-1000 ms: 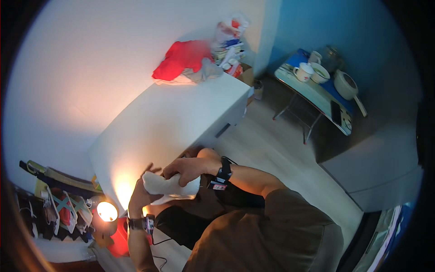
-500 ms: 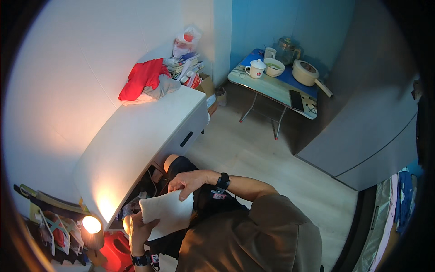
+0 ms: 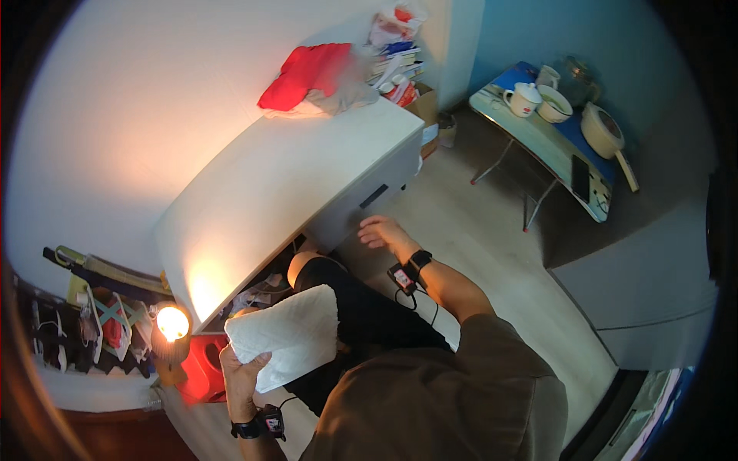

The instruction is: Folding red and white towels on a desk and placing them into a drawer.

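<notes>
My left hand grips the lower left edge of a white, soft-looking rectangular sheet, thumb on top. Paper or cloth, I cannot tell which. The sheet is spread fairly flat above my lap, over my dark shorts. My right hand is away from it, empty, fingers loosely stretched out near the front of a white cabinet. Each wrist wears a black strap; a small device with a cable hangs by the right one.
A lit lamp stands at the cabinet's near left end, beside a red container. Red clothing lies on the cabinet's far end. At the back right, a folding table carries a lidded cup, a bowl, a pot and a phone.
My right hand has let go of the white sheet and moved right and upward, away from it. My left hand still holds the sheet. The whole view has shifted, the room now sitting further right.
</notes>
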The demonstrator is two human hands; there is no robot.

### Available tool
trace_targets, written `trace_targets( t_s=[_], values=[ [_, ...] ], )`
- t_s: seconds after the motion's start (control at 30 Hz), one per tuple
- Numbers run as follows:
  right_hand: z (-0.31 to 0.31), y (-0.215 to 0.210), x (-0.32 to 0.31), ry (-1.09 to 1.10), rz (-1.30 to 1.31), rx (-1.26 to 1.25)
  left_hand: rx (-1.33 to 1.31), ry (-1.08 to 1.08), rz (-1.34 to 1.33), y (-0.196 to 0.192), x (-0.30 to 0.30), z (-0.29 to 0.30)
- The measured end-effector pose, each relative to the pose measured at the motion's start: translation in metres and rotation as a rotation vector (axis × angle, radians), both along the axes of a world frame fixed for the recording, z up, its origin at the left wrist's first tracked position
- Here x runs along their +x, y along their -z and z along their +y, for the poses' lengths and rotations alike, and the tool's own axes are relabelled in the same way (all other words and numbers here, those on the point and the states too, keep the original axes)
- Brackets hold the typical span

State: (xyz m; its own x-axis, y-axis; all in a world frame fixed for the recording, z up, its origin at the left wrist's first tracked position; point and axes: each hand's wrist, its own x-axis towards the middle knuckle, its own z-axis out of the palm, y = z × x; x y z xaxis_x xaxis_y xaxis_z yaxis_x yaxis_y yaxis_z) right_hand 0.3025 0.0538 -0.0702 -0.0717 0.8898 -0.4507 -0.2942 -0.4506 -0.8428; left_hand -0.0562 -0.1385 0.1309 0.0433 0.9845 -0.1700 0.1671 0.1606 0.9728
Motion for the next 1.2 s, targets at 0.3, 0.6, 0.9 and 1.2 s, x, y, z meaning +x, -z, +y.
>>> trace_targets(
  t_s=[0.3, 0.6, 0.9, 1.2],
  values=[
    [0.088, 0.084, -0.021, 0.318, 0.107, -0.152, -0.028, -0.332, -0.220, 0.016, -0.018, 0.015],
    [0.144, 0.143, -0.016, 0.482, -0.080, -0.272, -0.129, -0.384, -0.341, 0.045, -0.035, 0.046],
    [0.124, 0.141, -0.010, 0.442, -0.159, -0.185, -0.138, -0.383, -0.466, 0.064, -0.026, 0.072],
    [0.056, 0.126, 0.021, 0.348, -0.258, -0.279, -0.147, -0.413, -0.482, 0.047, -0.005, 0.056]
  ],
)
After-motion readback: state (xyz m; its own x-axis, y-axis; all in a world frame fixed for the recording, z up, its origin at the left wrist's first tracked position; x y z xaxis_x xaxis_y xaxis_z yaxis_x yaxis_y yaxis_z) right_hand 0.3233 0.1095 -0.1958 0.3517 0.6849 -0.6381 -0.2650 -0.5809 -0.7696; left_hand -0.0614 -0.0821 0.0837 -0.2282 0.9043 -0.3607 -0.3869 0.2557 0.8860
